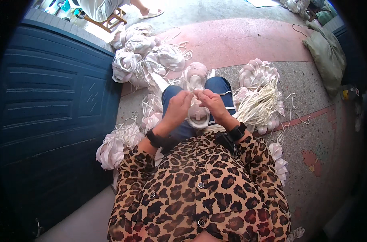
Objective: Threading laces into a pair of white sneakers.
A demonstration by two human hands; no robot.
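A pale pink and white shoe upper (198, 117) lies lengthwise between my thighs, its rounded toe pointing away from me. Over its middle, my left hand (178, 105) is closed in a pinch, thumb and fingertips together. Close beside it, my right hand (212, 104) also pinches with its fingertips. What sits between the fingers is too small to make out. White lace strands (226, 93) cross my right thigh next to the right hand. On the right by my knee, a thick bunch of loose white shoelaces (256, 108) rests over more bundled pieces.
Bundles of white and pinkish pieces (141, 50) are heaped ahead to the left, with another bundle (118, 147) by the blue door (50, 92). A large greyish-green sack (325, 58) leans at the far right. Another person's sandalled foot (152, 14) shows beside a wooden stool (111, 21).
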